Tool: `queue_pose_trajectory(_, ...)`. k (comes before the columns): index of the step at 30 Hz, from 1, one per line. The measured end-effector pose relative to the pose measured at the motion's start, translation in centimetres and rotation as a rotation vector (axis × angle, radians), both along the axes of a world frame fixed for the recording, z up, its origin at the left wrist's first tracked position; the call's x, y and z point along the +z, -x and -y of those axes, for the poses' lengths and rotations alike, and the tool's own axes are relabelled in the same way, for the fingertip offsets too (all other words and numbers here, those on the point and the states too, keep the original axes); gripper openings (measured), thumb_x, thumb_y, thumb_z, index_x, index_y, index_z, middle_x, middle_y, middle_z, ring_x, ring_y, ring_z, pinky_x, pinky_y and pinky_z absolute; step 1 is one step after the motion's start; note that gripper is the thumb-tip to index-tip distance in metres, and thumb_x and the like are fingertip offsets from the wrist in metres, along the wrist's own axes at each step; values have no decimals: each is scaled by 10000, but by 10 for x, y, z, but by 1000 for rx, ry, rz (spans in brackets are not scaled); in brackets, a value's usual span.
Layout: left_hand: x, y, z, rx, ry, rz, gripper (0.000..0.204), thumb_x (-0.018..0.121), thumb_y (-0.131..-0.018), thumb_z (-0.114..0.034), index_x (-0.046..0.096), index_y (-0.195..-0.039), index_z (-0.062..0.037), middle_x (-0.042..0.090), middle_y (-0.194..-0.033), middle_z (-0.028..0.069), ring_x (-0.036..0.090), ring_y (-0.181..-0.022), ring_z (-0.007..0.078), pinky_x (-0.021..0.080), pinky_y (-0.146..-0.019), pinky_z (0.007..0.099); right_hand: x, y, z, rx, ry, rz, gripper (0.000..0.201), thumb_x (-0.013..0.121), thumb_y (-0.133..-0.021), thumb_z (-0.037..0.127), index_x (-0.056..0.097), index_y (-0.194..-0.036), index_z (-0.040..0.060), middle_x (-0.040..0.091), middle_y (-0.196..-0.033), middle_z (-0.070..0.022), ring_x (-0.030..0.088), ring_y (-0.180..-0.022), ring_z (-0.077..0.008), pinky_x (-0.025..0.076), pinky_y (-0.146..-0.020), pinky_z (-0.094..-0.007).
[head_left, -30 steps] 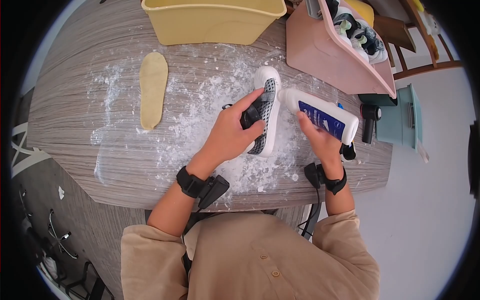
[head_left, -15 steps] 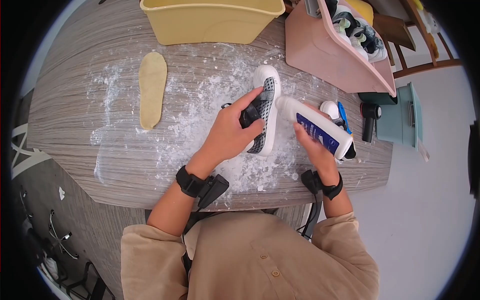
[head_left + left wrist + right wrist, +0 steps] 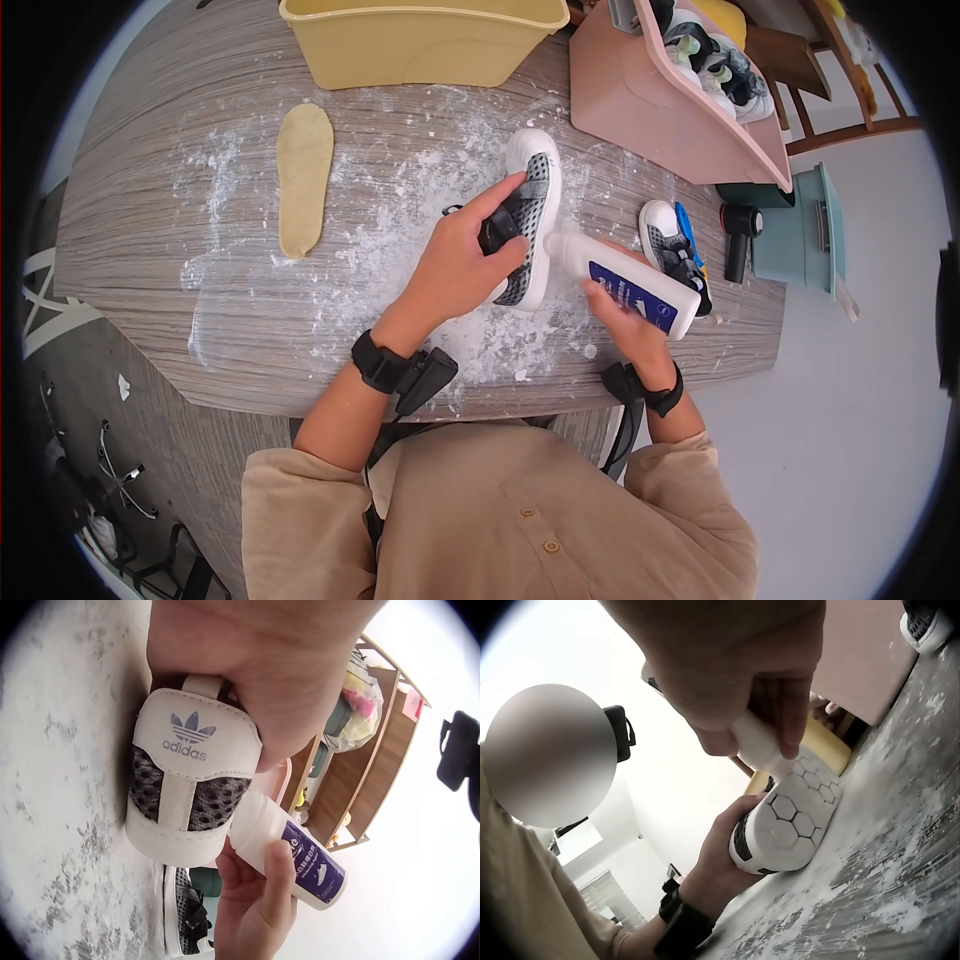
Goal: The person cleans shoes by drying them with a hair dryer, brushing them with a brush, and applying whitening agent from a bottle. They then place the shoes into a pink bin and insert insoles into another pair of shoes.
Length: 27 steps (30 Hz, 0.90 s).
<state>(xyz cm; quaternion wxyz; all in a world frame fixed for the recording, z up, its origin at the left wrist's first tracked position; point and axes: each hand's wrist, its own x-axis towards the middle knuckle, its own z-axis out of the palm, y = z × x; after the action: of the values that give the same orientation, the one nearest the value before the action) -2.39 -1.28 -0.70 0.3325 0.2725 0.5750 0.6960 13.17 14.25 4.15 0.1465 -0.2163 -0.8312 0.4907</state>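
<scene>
A grey mesh sneaker (image 3: 537, 195) with a white toe cap and sole is tipped on its side, toe pointing away from me. My left hand (image 3: 455, 258) grips it around the middle, thumb near the opening. In the left wrist view its white heel tab (image 3: 187, 727) reads adidas. A white bottle (image 3: 592, 258) with a blue label is held in my right hand (image 3: 632, 322), its head right at the white sidewall. The right wrist view shows the hexagon-patterned outsole (image 3: 799, 817), with the bottle's tip (image 3: 781, 769) at its edge.
White smears and flakes cover much of the wooden table (image 3: 400, 350). A tan insole (image 3: 303, 180) lies left. Another sneaker (image 3: 660, 220) and a blue-handled item (image 3: 687, 230) sit right. Yellow (image 3: 430, 50) and pink bins (image 3: 650, 110) stand at the back, the pink one holding shoes.
My right hand has drawn the bottle toward me along the sole's side, from the forefoot toward the heel. The second sneaker has come into view behind it. My left hand keeps its hold.
</scene>
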Motion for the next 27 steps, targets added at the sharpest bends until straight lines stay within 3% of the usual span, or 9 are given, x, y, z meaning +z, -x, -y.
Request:
queue_pose_trajectory(1, 1, 0, 0, -3, 5, 6, 602, 593, -837, 22, 415, -1408, -45, 594, -1144, 52, 556, -942, 65, 478, -818, 228, 1, -3, 1, -4, 44, 22, 432, 762, -747, 84, 625, -1143, -23, 667, -1047, -137, 640, -907, -152, 521, -791, -282)
queue_pose_trajectory(4, -4, -2, -2, 63, -50, -23, 590, 613, -808, -67, 446, -1372, -23, 659, -903, 92, 573, -744, 95, 480, -709, 255, 6, -12, 5, 12, 94, 60, 435, 764, -746, 92, 627, -1144, -18, 666, -1047, -133, 635, -903, -146, 521, -788, -281)
queue_pose_trajectory(9, -3, -2, -1, 63, -21, -17, 585, 617, -808, -72, 453, -1368, -27, 642, -854, 68, 552, -712, 83, 471, -680, 249, 11, -20, 5, 181, -154, 16, 425, 769, -733, 98, 642, -1123, -15, 679, -1011, -138, 652, -867, -163, 522, -788, -285)
queue_pose_trajectory(10, -2, -2, -1, 66, -18, -17, 584, 617, -808, -73, 454, -1367, -28, 638, -846, 64, 548, -708, 81, 469, -675, 248, 15, -20, 8, 174, -115, 43, 417, 768, -727, 95, 650, -1111, -12, 685, -1000, -142, 665, -864, -184, 525, -788, -291)
queue_pose_trajectory(16, -3, -2, -2, 66, -29, -31, 587, 616, -805, -70, 452, -1367, -28, 638, -849, 63, 542, -711, 81, 467, -683, 249, 17, -20, 10, 283, -200, 28, 415, 768, -724, 98, 649, -1104, -17, 685, -1018, -147, 675, -889, -206, 528, -792, -295)
queue_pose_trajectory(19, 1, 0, 1, 11, 0, -33, 596, 596, -838, 10, 417, -1405, -39, 597, -1079, 20, 537, -857, 40, 471, -746, 204, 17, -18, 11, 291, -201, -10, 409, 765, -725, 94, 647, -1097, -25, 685, -1018, -150, 678, -885, -215, 530, -792, -297)
queue_pose_trajectory(27, 2, 0, 2, -1, 25, -20, 600, 599, -837, 8, 415, -1406, -37, 596, -1007, -6, 516, -813, 23, 461, -707, 194, 18, -16, 18, 243, -197, -6, 410, 761, -727, 92, 644, -1102, -29, 686, -1014, -153, 681, -881, -219, 531, -788, -296)
